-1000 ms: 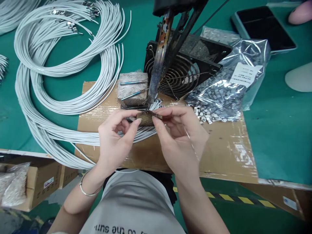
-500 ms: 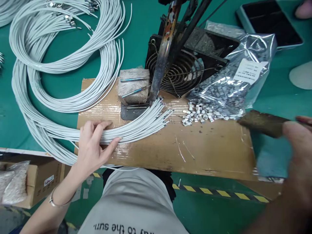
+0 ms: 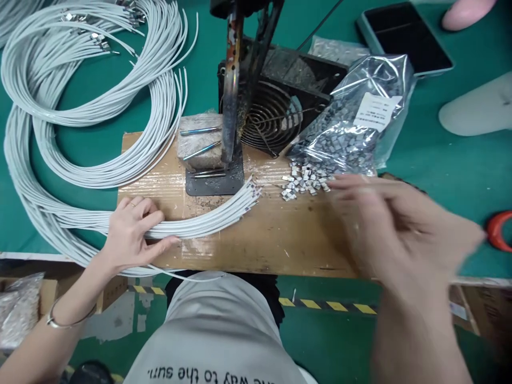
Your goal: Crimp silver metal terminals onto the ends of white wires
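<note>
My left hand (image 3: 130,229) lies over a bundle of white wires (image 3: 200,223), its fingers curled round one side and the thumb along the other. The cut ends of the bundle fan out over a brown cardboard sheet (image 3: 256,250). At the right, my right hand (image 3: 396,224) is smeared by motion, with its fingers reaching toward a small pile of silvery metal pieces (image 3: 302,181). Whether its fingertips hold anything is not clear. A dark brown object (image 3: 402,181) shows partly behind that hand.
A soldering-iron-like metal rod (image 3: 231,96) stands over a dark plate (image 3: 216,184) beside a wrapped block (image 3: 200,144). Behind are a black fan (image 3: 272,117), a clear bag of metal pieces (image 3: 356,128) and a tablet-like device (image 3: 408,37). Coiled wires (image 3: 40,96) lie left; a red ring (image 3: 498,232) lies right.
My right hand has moved left from the brown object toward the metal pieces. The left hand stays on the wires. The whole view has shifted, and loose strands on the cardboard are no longer plain.
</note>
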### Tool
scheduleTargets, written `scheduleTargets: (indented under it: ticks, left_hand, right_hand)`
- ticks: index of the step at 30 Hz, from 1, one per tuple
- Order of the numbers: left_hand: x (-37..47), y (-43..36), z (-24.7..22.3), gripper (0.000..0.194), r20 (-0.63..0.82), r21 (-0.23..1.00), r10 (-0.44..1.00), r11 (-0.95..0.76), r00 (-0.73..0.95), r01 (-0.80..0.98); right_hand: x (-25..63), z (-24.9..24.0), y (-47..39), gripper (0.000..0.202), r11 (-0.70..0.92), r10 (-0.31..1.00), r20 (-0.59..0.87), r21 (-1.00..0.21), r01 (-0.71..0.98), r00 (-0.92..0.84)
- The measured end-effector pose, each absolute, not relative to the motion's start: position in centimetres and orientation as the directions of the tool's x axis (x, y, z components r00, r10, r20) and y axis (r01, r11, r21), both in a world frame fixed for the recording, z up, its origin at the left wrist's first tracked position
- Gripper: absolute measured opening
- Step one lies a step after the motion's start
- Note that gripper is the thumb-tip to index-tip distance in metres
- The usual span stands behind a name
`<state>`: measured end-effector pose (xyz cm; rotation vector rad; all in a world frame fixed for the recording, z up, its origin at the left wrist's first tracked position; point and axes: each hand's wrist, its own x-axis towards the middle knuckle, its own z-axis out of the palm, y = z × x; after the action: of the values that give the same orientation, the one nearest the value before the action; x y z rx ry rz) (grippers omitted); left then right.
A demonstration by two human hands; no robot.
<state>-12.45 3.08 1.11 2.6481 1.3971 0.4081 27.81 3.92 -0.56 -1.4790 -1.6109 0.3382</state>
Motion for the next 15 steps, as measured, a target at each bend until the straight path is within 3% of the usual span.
scheduleTargets:
  ticks: [3,6,10,13,15]
  left_hand:
    - [-12.4,3.0,1.1,0.030,0.189,0.212,0.825,-0.564,0.533,0.798]
    - [-12.3,3.0,1.2,0.026,0.216,0.196,0.853,-0.515,0.475,0.835]
    - [-12.2,2.8,1.4,0.023,0.227,0.211,0.840,-0.537,0.493,0.817]
    - [-11.9,2.1,1.6,0.043,0.274,0.228,0.824,-0.556,0.496,0.799]
    - [-11.2,1.4,1.8,0.049,0.361,0.204,0.787,-0.591,0.501,0.781]
  right_hand:
    - [25.6,0.1,5.7,0.007,0.431,0.883,0.440,-0.625,0.650,-0.162]
    - [25.0,-0.3,6.6,0.012,0.463,0.881,0.391,-0.600,0.653,-0.266]
    - [25.3,-0.6,5.8,0.014,0.431,0.893,0.400,-0.628,0.648,-0.207]
    - [25.6,-0.6,4.5,0.037,0.407,0.879,0.472,-0.675,0.615,-0.064]
    - [25.6,-0.8,3.9,0.056,0.281,0.879,0.460,-0.715,0.640,0.128]
